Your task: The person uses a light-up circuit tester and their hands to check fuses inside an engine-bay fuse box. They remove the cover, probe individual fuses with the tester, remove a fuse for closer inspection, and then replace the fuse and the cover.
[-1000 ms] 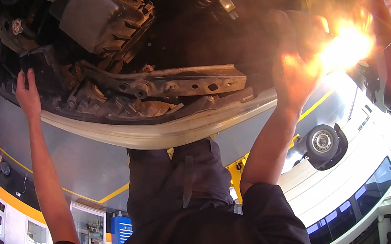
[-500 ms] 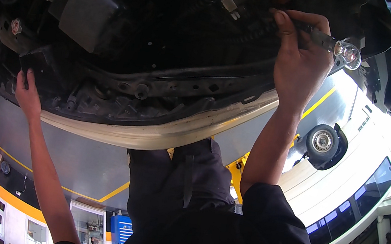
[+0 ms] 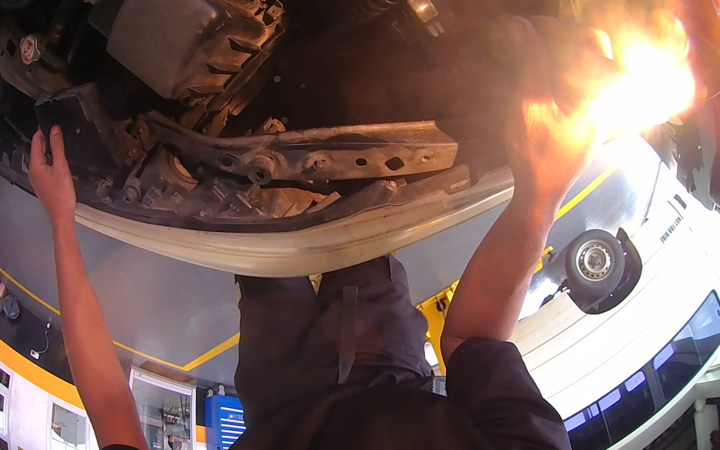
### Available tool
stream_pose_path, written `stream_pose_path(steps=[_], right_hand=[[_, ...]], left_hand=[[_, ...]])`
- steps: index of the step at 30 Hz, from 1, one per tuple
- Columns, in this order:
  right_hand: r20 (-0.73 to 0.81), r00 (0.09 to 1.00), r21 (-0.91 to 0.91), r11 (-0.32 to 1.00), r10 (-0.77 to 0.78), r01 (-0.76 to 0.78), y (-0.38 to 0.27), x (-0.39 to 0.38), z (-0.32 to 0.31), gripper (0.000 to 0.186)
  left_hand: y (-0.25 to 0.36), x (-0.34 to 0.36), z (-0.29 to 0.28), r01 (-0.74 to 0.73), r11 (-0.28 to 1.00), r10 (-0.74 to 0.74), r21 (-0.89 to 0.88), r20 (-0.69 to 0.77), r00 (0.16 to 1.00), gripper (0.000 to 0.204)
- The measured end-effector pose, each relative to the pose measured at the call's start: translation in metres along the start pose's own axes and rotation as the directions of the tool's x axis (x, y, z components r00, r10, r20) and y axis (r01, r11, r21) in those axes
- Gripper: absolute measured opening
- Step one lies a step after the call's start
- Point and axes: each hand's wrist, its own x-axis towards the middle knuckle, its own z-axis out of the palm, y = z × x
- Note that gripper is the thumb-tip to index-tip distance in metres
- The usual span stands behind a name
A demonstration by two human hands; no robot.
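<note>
Glaring work light (image 3: 646, 86) in right hand (image 3: 552, 132) | left hand (image 3: 50, 172) on underbody (image 3: 295, 161)

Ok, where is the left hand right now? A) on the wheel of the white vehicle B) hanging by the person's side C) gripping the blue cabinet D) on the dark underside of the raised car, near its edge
D: the left hand reaches up with its fingers on the dark underside of the raised car, far from the white vehicle's wheel.
</note>
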Motion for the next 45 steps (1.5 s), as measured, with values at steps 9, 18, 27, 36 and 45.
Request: stream_pose_path(steps=[9, 18, 27, 36, 45], right_hand=[[-0.013, 1.000, 0.000, 1.000, 0.000, 0.000, -0.001, 0.001, 0.001, 0.015], [-0.039, 0.998, -0.023, 0.999, -0.040, 0.040, -0.007, 0.003, 0.007, 0.015], [-0.068, 0.995, 0.048, 0.996, 0.074, -0.070, -0.016, -0.002, 0.000, 0.015], [-0.292, 0.946, 0.380, 0.925, 0.139, -0.019, 0.016, -0.008, -0.011, 0.028], [-0.192, 0.950, 0.516, 0.849, 0.245, -0.114, -0.012, -0.004, -0.037, 0.030]], left_hand=[[0.004, 0.000, -0.001, 0.001, 1.000, -0.001, -0.004, -0.002, 1.000, 0.072], [-0.004, 0.000, -0.003, -0.004, 1.000, 0.005, 0.021, -0.009, 1.000, 0.073], [-0.005, 0.001, -0.005, -0.037, 0.998, 0.039, 0.046, -0.025, 0.999, 0.062], [0.005, -0.001, 0.000, -0.090, 0.996, 0.089, -0.005, -0.063, 0.994, 0.049], [0.039, -0.016, -0.001, -0.116, 0.993, 0.115, 0.000, -0.100, 0.988, 0.045]])
